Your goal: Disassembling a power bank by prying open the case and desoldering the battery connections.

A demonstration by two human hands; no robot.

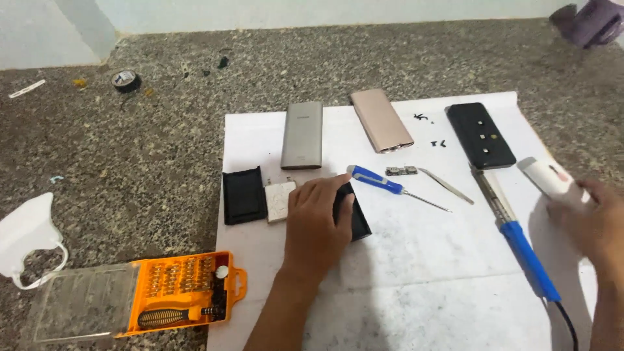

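The left hand [316, 221] is laid flat, palm down, on a black slab [351, 218] at the middle of the white sheet [416, 286]; its fingers [338, 187] are stretched out and pressed on top, not curled round it. Only the slab's right edge and lower corner can be seen past the hand. Just to its left a small silver square part [279, 200] is set down, and beside that a black rectangular cover [244, 195].

The right hand [588, 224] is blurred at the right edge of the sheet, and a white, rounded object [546, 175] is touched at its near end; whether the fingers are closed round it cannot be told, though it looks held.

Between the hands a blue-handled screwdriver [377, 180] is lying with its tip to the right, near a small circuit board [401, 171] and a pair of tweezers [447, 185]. A blue-handled soldering iron [520, 247] is stretched down the right side, its cord running off the bottom. At the far edge of the sheet a grey power bank [302, 135], a rose-gold power bank [381, 120] and a black case [481, 135] are lined up.

On the speckled desk [130, 162] to the left, an orange bit set [175, 292] is lying open with its clear lid folded out, a white plastic piece [26, 234] close by, and a roll of black tape [125, 80] further back.
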